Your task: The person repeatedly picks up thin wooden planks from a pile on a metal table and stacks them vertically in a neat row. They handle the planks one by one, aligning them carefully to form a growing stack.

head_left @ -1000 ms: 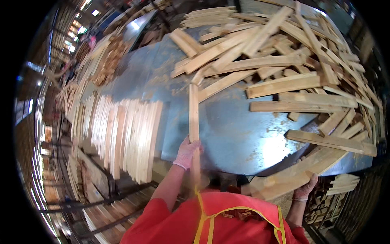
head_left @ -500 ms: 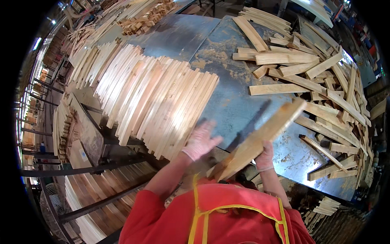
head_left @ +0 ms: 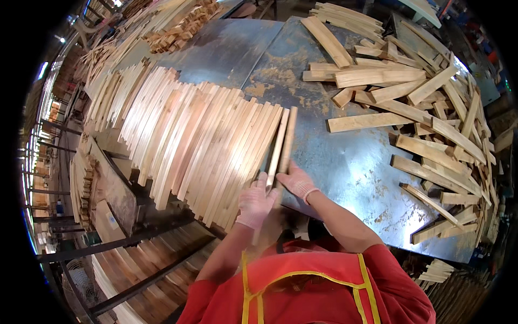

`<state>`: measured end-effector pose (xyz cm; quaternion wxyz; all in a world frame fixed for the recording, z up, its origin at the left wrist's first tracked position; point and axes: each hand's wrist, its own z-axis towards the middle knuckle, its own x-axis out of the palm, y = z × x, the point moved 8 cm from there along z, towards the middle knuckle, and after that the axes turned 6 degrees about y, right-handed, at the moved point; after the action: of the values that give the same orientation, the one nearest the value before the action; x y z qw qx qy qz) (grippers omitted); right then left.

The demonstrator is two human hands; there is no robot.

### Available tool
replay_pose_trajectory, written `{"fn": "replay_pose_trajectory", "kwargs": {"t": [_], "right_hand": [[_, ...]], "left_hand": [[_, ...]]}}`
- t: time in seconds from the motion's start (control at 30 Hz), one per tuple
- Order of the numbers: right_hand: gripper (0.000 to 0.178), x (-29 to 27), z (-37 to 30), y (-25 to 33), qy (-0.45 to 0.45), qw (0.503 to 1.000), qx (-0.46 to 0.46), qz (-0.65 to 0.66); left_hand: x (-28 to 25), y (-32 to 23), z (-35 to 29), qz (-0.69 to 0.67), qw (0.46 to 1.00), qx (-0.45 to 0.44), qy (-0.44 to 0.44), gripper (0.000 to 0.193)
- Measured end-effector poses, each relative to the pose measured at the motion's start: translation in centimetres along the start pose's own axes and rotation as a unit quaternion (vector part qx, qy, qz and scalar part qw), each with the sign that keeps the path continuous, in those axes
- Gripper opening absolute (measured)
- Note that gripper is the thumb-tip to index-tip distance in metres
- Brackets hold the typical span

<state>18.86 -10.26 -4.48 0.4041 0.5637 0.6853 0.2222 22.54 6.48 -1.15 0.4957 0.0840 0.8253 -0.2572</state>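
Note:
A tight row of pale wooden strips (head_left: 199, 140) stands side by side on the metal table. At its right end are two more wooden boards, turned on edge and slightly apart: an inner board (head_left: 278, 146) and an outer board (head_left: 289, 141). My left hand (head_left: 256, 205), in a whitish glove, is closed about the near part of the inner board. My gloved right hand (head_left: 298, 182) grips the outer board from its right side, fingertips close to the left hand. The boards' near ends are partly hidden by my hands and blurred.
A loose heap of wooden boards (head_left: 426, 116) covers the right side of the metal table (head_left: 345, 156), which carries patches of sawdust. More stacked wood pieces (head_left: 183, 27) lie at the far left. A dark metal rail (head_left: 108, 251) runs at the lower left above further planks.
My right hand has swung left with the wood, which has turned from lying broad side up to standing on edge beside the row. My left hand, open before, has closed on it.

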Motion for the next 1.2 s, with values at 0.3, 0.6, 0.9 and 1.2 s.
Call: {"fn": "replay_pose_trajectory", "kwargs": {"t": [0.3,0.6,0.9,1.2], "right_hand": [[0.062,-27.1,1.8,1.4,-0.183,0.843,-0.157,-0.481],[0.082,-25.9,-3.0,5.7,-0.087,0.864,-0.103,-0.485],[0.07,-12.0,4.8,-3.5,-0.133,0.989,0.045,-0.038],[0.072,3.6,3.5,0.0,-0.057,0.978,-0.059,0.189]], "left_hand": [[-1.9,1.0,-0.3,0.181,0.978,0.005,-0.105,0.096],[-3.7,0.3,0.1,0.15,0.981,0.024,-0.125,0.084],[-4.7,7.7,-5.2,0.026,0.978,0.028,-0.206,0.057],[6.7,23.6,-19.6,-0.477,0.807,-0.349,0.014,0.036]]}}
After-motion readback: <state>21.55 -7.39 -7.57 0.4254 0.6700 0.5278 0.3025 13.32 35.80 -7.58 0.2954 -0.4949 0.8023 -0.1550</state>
